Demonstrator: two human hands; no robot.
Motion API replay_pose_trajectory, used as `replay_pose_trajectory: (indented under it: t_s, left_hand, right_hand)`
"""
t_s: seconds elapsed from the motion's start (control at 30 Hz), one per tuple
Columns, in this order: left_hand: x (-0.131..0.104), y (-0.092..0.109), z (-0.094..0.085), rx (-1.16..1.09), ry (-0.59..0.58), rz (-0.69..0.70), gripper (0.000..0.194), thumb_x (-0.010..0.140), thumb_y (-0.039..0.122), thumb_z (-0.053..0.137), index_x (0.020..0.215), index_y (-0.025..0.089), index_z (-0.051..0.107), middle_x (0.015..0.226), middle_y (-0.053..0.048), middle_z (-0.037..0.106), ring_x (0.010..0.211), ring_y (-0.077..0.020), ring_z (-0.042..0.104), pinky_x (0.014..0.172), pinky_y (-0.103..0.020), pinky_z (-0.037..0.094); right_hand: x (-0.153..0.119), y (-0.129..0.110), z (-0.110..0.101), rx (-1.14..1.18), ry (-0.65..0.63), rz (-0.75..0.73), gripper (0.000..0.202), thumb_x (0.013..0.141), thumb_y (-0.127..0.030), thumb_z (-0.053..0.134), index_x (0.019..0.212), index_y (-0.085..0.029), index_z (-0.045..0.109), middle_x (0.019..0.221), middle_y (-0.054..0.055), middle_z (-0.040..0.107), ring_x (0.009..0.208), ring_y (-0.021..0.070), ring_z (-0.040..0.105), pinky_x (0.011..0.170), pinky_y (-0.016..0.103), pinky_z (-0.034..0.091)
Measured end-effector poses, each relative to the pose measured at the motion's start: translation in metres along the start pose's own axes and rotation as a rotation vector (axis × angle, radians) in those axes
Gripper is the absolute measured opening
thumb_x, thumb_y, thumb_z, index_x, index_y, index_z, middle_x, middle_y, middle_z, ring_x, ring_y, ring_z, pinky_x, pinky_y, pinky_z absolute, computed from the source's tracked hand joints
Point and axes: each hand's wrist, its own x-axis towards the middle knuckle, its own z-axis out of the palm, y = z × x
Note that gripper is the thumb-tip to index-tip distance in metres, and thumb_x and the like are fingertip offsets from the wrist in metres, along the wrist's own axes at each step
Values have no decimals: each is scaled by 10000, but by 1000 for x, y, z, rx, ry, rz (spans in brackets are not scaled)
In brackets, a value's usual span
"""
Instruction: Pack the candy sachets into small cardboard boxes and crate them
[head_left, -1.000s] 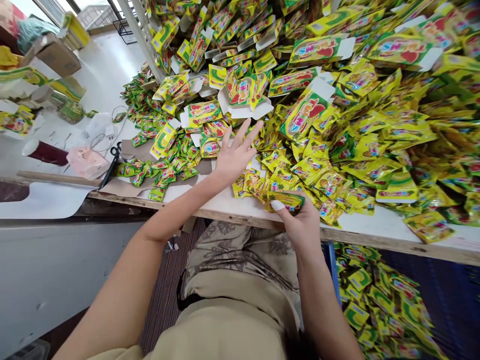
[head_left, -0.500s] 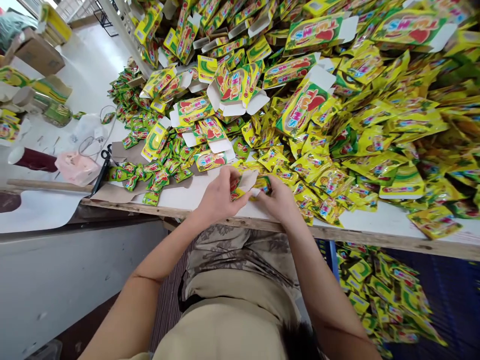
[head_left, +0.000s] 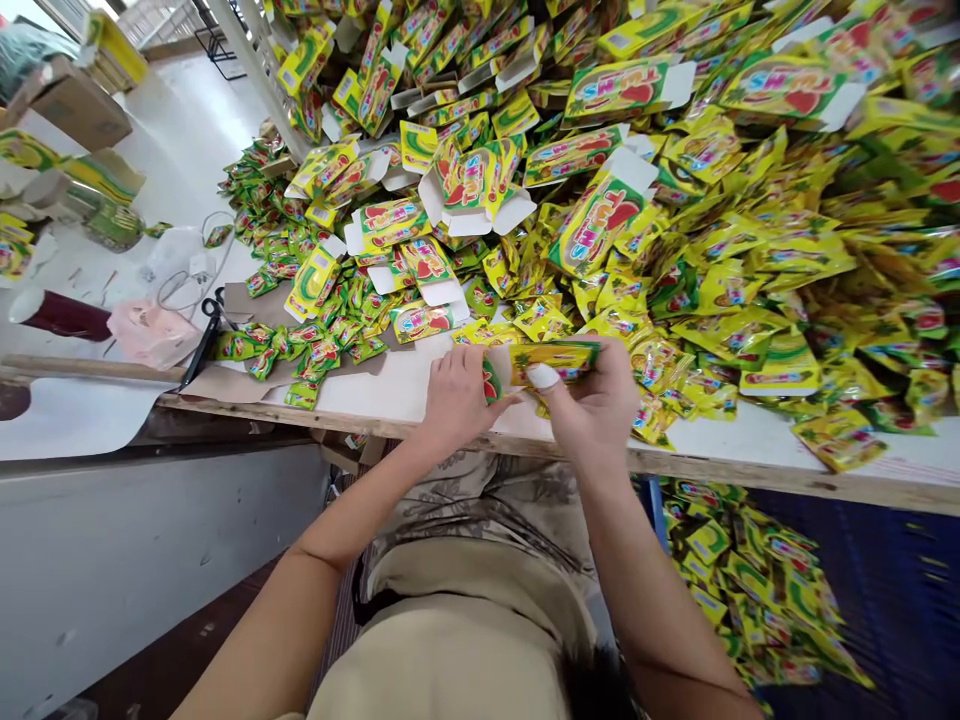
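Note:
Just above the table's front edge, both of my hands are closed and close together. My left hand [head_left: 459, 392] grips a small candy box [head_left: 491, 378], mostly covered by the fingers; its pale open flap and a bit of green and red print show. In my right hand [head_left: 596, 405] is a yellow-and-green candy packet [head_left: 566, 357], pinched with the thumb in front. The packet's left end meets the box's pale flap; I cannot tell whether it is inside. Loose yellow sachets [head_left: 544, 318] lie just beyond the hands.
Printed candy boxes [head_left: 600, 220], several with open flaps, are heaped at the back. Green wrapped sweets [head_left: 322, 355] lie to the left, near black scissors [head_left: 210, 318] and a pink plastic bag [head_left: 154, 332]. Below right, a blue crate [head_left: 656, 510] stands by more yellow packets [head_left: 757, 580].
My right hand has moved right and turned, showing more of the yellow packet between thumb and fingers. My left hand has shifted slightly right, still gripping the box.

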Motion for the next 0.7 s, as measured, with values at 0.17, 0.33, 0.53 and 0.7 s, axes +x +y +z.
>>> replay_pose_trajectory:
  t_s: [0.17, 0.33, 0.53, 0.7]
  left_hand:
    - [-8, 5, 1, 54, 26, -44, 516, 767, 442, 658, 1145, 156, 455, 1066, -119, 566, 1016, -283, 533, 805, -378, 386]
    - [-11, 8, 5, 85, -15, -26, 440, 765, 327, 662, 1129, 173, 470, 1049, -101, 566, 1026, -282, 532, 809, -376, 380]
    - [-8, 12, 12, -17, 30, -54, 646, 748, 417, 692, 1224, 116, 376, 1122, -159, 524, 1059, -315, 517, 830, -415, 419]
    - [-6, 8, 13, -199, 48, -162, 661, 703, 455, 737, 1170, 156, 379, 1090, -130, 506, 1067, -321, 520, 848, -461, 450]
  right_hand:
    - [-3, 3, 2, -371, -234, -156, 182, 838, -264, 546, 1007, -201, 526, 919, 97, 622, 841, 254, 596, 717, 374, 472]
    - [5, -1, -3, -570, -470, -137, 166, 808, -196, 533, 974, -188, 535, 877, 114, 625, 803, 272, 589, 642, 344, 434]
    - [16, 2, 6, -367, -279, -145, 291, 799, -190, 549, 1088, -219, 544, 994, 75, 664, 807, 229, 621, 672, 333, 474]
    - [26, 14, -1, -246, -479, -176, 402, 802, -138, 507, 1192, -225, 550, 1062, 78, 669, 844, 226, 632, 716, 346, 495]
